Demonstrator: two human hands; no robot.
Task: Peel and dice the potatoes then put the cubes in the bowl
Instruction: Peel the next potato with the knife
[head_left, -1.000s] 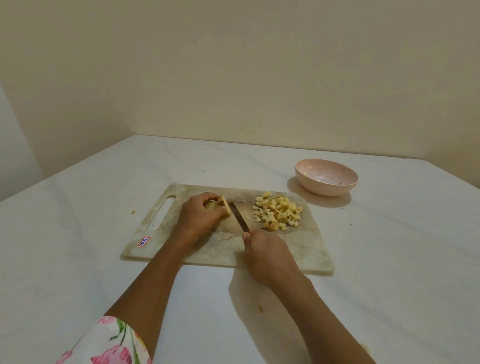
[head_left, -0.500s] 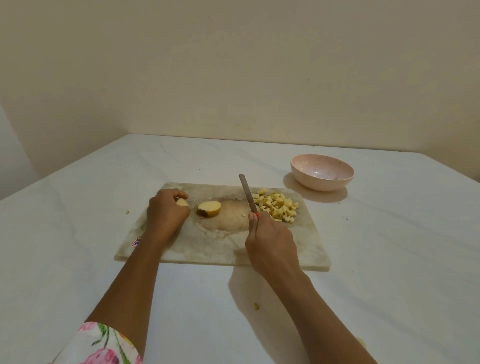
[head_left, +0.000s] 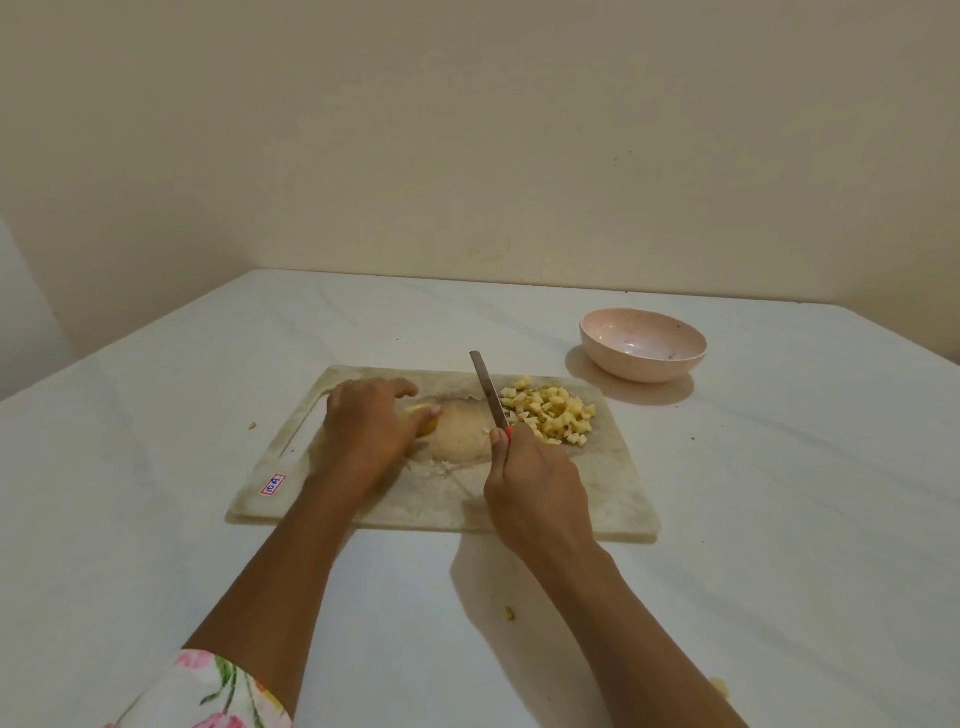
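A pale marble cutting board (head_left: 613, 493) lies on the white table. My left hand (head_left: 366, 431) lies over a peeled potato piece (head_left: 425, 420) near the board's middle, fingers on it, most of it hidden. My right hand (head_left: 537, 486) grips the handle of a knife (head_left: 491, 395) whose blade points up and away, raised over the board. A heap of yellow potato cubes (head_left: 548, 415) sits on the board's far right. A pink bowl (head_left: 643, 351) stands beyond the board to the right, with no cubes in it.
Small potato scraps lie on the table: one (head_left: 510, 614) in front of the board, one (head_left: 252, 425) left of it, one (head_left: 721, 687) by my right forearm. A wall corner closes the table's far side. A sticker (head_left: 273, 485) marks the board's near-left corner.
A second ago the knife was cutting the potato under my left hand. The knife then lifted, my left hand drew away left, and now it has come back onto the potato piece.
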